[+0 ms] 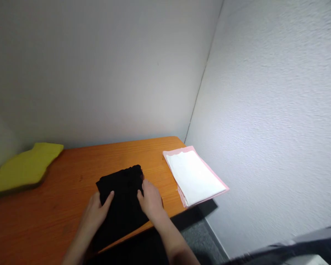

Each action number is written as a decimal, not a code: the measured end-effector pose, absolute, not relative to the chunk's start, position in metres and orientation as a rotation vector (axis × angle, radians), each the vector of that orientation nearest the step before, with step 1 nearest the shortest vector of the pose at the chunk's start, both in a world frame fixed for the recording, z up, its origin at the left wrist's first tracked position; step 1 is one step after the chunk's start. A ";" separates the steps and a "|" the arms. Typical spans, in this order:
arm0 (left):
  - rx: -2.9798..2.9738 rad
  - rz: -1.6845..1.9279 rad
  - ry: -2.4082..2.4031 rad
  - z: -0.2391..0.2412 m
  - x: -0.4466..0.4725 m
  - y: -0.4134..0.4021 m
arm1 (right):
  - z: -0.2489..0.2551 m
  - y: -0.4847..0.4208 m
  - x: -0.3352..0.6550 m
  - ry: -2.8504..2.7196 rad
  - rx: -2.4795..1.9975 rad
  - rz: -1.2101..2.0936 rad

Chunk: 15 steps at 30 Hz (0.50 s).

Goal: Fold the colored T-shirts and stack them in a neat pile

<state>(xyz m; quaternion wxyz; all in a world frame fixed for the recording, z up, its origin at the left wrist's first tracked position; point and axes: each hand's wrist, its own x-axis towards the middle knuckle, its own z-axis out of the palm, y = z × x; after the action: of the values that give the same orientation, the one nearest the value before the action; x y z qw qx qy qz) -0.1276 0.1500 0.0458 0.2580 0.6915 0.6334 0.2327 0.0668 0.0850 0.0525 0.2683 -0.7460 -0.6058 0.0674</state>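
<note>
Nearest the camera, two bare forearms reach up from the bottom edge. The left hand [95, 213] lies flat with its thumb spread onto the left border of a folded black fabric piece [124, 191], and the right hand [150, 200] rests palm down on the right border. Neither hand is clenched or pinching: both lie released, fingers extended, pressing lightly on the cloth rather than gripping it. The black fabric sits at the near edge of the orange wooden table [57, 206], its lower end running over that edge toward the person, its far end slightly rumpled. It looks soft, light and limp, likely to sag and come unfolded if lifted by one point. The surer hold would be at both side borders at once, or with flat palms under the fold, and the smooth tabletop may let it slide. Just past the right hand, apart from the black piece, a folded white cloth stack [194, 176] with a pink layer [182, 150] beneath lies at the table's right corner, jutting over the edge above grey carpet [198, 235]. Farther left, well apart, a yellow-green folded cloth [22, 167] lies by the pale wall [127, 73].
</note>
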 end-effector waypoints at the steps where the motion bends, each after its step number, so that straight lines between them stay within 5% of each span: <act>1: 1.851 0.675 1.642 0.049 -0.118 0.148 | 0.057 0.082 0.077 -1.629 -1.965 0.207; 11: 1.714 1.179 0.990 0.118 0.042 0.122 | 0.154 0.024 0.239 -1.420 -1.623 0.059; 15: 1.503 1.125 0.682 0.118 0.106 0.109 | 0.151 0.007 0.312 -1.349 -1.601 0.084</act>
<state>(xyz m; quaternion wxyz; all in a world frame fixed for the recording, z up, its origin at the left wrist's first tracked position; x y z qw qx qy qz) 0.1059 0.1095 0.1179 0.5414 0.6325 0.2872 0.4736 0.3124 0.0073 0.1509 0.4996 -0.6619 -0.5577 0.0346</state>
